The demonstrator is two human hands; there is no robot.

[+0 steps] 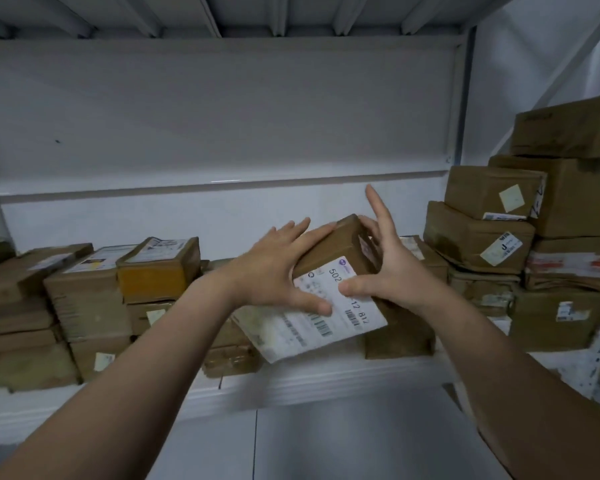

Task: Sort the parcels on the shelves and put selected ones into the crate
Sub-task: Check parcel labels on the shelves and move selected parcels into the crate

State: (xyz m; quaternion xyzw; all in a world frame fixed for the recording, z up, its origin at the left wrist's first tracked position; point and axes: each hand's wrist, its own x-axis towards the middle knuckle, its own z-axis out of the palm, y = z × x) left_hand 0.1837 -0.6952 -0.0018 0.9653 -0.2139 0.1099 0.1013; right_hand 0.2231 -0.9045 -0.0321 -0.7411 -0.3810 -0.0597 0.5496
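Both hands are up at the shelf [291,386], with one brown parcel [329,254] held between them. It is tilted and lifted in front of the others, its far corner highest and its white label [312,327] facing the camera. The left hand [271,268] lies flat against the parcel's left side, fingers straight and spread, thumb stretched across the label. The right hand [385,268] grasps the opposite side: thumb pressed onto the label and fingers curled round the far edge, while the index finger points straight up, free of the box. The printing on the label is blurred; "502" seems to be readable, little else.

Behind and to the left, a row of brown parcels [87,289] sits on the shelf, one of them banded in orange tape [146,278]. To the right, a stack of bigger cartons [478,237] climbs toward the upright, several tilted and crumpled.
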